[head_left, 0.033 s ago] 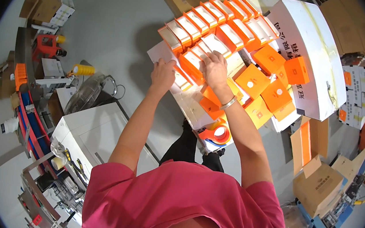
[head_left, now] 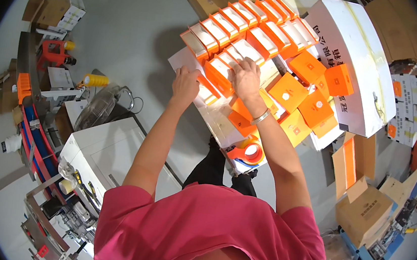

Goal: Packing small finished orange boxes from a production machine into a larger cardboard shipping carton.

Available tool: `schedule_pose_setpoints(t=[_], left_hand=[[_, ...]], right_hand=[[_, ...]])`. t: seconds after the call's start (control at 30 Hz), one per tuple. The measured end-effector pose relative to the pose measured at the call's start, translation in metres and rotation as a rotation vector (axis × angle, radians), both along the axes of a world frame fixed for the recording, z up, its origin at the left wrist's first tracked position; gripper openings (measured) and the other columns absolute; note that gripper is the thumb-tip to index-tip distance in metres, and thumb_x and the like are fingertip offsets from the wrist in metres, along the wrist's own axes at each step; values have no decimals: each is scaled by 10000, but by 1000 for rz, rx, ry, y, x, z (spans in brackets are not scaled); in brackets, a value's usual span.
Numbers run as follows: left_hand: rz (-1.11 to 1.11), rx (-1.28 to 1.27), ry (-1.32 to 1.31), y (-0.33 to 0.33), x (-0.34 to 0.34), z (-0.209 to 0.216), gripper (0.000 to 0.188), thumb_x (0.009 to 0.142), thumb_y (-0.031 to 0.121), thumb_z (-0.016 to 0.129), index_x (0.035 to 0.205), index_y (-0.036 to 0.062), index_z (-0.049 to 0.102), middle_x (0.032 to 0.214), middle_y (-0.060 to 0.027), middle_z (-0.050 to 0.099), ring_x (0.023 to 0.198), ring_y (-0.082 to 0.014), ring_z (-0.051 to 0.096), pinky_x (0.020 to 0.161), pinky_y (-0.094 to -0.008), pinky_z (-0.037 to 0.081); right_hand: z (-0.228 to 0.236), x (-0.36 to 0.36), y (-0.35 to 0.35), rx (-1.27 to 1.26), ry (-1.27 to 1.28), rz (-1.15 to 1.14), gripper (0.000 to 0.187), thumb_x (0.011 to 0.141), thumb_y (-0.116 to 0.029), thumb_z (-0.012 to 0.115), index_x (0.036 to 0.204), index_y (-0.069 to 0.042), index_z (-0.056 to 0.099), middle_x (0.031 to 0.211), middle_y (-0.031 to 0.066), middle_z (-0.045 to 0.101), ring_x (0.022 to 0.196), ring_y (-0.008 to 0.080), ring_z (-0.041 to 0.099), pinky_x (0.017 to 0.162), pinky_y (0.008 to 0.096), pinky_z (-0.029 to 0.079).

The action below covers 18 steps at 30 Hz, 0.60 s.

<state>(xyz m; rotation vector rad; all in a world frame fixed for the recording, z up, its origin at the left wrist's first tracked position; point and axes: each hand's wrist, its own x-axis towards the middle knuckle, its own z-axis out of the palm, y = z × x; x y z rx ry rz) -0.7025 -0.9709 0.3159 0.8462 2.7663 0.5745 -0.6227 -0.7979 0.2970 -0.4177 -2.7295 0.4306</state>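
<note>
My left hand point(head_left: 186, 85) is at the near left corner of the white work surface point(head_left: 179, 59). Its fingers are closed on the edge of an orange box point(head_left: 206, 85) with a pale inside. My right hand point(head_left: 247, 83), with a bracelet at the wrist, has its fingers curled over the end of an orange box point(head_left: 219, 74) in the near row; its fingertips are partly hidden. Beyond my hands stand two rows of open orange boxes point(head_left: 213, 30) with white inserts. Closed orange boxes point(head_left: 288, 92) lie in a loose pile right of my right hand.
An orange tape dispenser point(head_left: 252, 153) sits at the surface's near corner. On the right a large white carton point(head_left: 354, 69) leans beside the pile. Brown cartons point(head_left: 364, 215) stand at lower right. A white cabinet point(head_left: 102, 152) and a fan point(head_left: 100, 108) are on the left.
The orange edge at my left hand has tilted slightly, and that hand has shifted a little. My right hand stays nearly in place.
</note>
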Motion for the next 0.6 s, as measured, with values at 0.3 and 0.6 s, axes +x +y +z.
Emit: schedule_pose_setpoints(t=[0.3,0.6], left_hand=[[-421,124,-5,-19,-11,-11,136,767,118,554,874,87,631,965,-67,559,915,-261,539,765,-368,459],[-444,246,191,5,7,-11,100,752,134,606,809,58,575,884,-70,549,852,-268,540,698,-386,457]], right_hand=[[16,4,-4,60,-171,7,226,740,-237,631,956,-170,640,1090,43,543,1051,233,463,945,446,327],[21,8,-13,-102,-192,48,277,763,-297,632,987,-136,620,1151,68,510,1064,270,479,848,417,427]])
